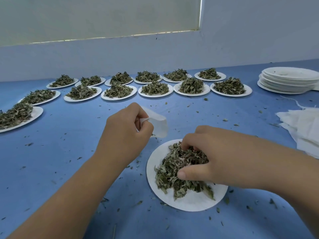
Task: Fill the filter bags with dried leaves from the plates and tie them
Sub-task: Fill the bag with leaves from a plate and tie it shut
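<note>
On the blue worktop (pixel 69 152), nearest the person, a round white paper plate (pixel 189 202) carries a heap of dried green leaves (pixel 172 169). The right hand (pixel 215 152) lies on that heap, fingers and thumb curled round a portion of it. The left hand (pixel 124 128), just beside the plate, pinches a small white filter bag (pixel 158 125) by its edge; whether the mouth is spread cannot be told. For a clean fill, take a moderate pinch, bring the bag over the plate so spill falls back onto it, and spread the mouth before releasing. Leave slack at the top for tying. Further filled white plates (pixel 155 94) stand in rows behind; a pile of spare white filter bags (pixel 303 128) lies at far right.
</note>
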`<action>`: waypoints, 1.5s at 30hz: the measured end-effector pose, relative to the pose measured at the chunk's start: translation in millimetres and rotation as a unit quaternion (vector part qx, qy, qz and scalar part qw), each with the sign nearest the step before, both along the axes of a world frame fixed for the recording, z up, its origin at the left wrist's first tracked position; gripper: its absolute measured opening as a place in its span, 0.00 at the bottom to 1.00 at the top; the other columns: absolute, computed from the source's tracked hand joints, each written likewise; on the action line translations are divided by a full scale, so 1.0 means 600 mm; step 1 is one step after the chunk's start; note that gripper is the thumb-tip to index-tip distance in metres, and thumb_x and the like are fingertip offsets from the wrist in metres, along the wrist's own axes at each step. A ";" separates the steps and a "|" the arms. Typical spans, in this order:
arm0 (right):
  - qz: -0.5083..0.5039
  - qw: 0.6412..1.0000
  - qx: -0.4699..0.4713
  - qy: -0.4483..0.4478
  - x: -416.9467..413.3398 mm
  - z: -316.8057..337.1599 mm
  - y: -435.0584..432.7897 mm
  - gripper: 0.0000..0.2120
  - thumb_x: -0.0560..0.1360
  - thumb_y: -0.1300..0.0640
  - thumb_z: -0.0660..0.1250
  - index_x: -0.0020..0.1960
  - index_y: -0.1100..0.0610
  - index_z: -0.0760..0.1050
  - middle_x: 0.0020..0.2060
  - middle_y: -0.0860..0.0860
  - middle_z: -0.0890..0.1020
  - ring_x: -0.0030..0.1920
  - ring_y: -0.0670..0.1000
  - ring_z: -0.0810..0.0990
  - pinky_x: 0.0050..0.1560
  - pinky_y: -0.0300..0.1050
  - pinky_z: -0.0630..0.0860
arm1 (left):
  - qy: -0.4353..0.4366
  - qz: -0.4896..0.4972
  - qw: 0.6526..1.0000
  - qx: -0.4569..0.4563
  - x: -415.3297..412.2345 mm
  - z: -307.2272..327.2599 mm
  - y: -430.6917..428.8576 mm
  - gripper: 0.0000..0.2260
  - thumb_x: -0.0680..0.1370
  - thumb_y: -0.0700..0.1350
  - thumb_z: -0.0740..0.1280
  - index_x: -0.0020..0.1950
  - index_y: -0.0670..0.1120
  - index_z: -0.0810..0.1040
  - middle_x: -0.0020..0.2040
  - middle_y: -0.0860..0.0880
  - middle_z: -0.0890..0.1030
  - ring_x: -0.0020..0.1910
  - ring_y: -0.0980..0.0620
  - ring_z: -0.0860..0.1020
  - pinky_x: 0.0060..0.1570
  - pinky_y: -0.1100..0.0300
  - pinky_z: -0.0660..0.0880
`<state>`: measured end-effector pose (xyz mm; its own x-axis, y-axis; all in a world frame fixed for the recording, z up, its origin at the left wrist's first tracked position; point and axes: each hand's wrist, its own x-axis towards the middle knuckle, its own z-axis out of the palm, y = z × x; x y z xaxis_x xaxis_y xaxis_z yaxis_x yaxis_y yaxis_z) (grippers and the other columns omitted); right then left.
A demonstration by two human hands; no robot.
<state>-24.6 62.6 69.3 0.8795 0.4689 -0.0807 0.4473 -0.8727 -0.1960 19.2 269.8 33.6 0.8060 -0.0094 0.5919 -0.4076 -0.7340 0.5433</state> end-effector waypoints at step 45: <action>-0.060 0.964 0.191 -0.177 0.013 -0.033 0.041 0.12 0.73 0.42 0.67 0.53 0.43 0.72 0.43 0.41 0.74 0.42 0.41 0.71 0.41 0.37 0.68 | 0.043 -0.062 0.997 -0.008 -0.026 -0.004 -0.039 0.06 0.72 0.45 0.65 0.36 0.53 0.75 0.31 0.51 0.75 0.28 0.59 0.69 0.30 0.69 0.66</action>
<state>-17.0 87.2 49.2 0.8701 0.2982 0.3924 0.4452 -0.8170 -0.3664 3.9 246.5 31.3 0.8468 -0.1032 0.5218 -0.4462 -0.6719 0.5912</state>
